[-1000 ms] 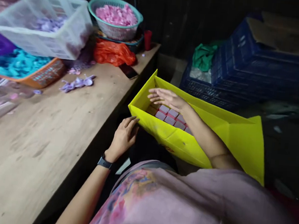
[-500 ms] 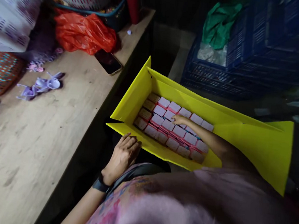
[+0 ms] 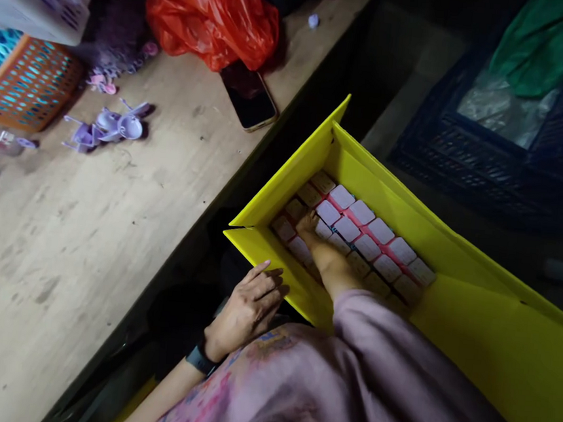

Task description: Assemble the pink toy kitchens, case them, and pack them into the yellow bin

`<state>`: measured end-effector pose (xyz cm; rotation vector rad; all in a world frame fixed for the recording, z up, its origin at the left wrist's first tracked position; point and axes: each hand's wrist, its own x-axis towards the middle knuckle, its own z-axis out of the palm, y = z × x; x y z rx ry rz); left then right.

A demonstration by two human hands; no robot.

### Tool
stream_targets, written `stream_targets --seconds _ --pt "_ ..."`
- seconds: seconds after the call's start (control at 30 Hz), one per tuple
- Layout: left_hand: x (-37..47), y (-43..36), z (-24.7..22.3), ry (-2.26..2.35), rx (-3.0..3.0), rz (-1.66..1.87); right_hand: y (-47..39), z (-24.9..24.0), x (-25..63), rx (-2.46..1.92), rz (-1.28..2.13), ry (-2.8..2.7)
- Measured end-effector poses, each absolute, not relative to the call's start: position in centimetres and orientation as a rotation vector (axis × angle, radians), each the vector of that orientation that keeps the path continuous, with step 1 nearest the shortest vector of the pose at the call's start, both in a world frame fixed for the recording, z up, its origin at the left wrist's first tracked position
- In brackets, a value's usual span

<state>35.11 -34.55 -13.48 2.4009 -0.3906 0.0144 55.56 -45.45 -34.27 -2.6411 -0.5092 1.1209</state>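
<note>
The right hand (image 3: pixel 307 225) is down inside the long, open-topped yellow box (image 3: pixel 291 182), at the rows of small blocks with pale, rounded-corner tops and pink sides (image 3: pixel 347 228). Its fingers are small and dim there, so whether they grip a block cannot be told. The left hand (image 3: pixel 248 306) is at the box's near wall, fingers spread and loosely bent with nothing seen in them; contact with the rim is unclear. The right forearm hides some near-row blocks, and the box's far end runs out of view. Beside it, the pale wooden worktop (image 3: pixel 152 219) bears a dark phone (image 3: pixel 249 98), a crumpled red plastic bag (image 3: pixel 212 18) and lilac plastic pieces (image 3: pixel 109 127) — while an orange perforated basket (image 3: pixel 33 91) is cut off at the left edge.
</note>
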Motion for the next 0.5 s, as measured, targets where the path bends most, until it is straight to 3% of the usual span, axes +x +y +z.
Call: stream_targets --seconds 0.27,0.4,0.5 --pt "35.3 -34.5 -13.3 -0.37 2.342 -0.002 -47.8 -35.6 55.1 -2.714 0.927 -0.29" --pt "35.5 -34.8 -13.2 -0.311 2.257 0.014 -50.6 -32.0 55.3 -2.6 0.643 -0.247" --pt "36.9 -35.8 -13.1 -0.05 2.185 0.119 -51.6 -26.7 53.9 -2.519 0.326 -0.246"
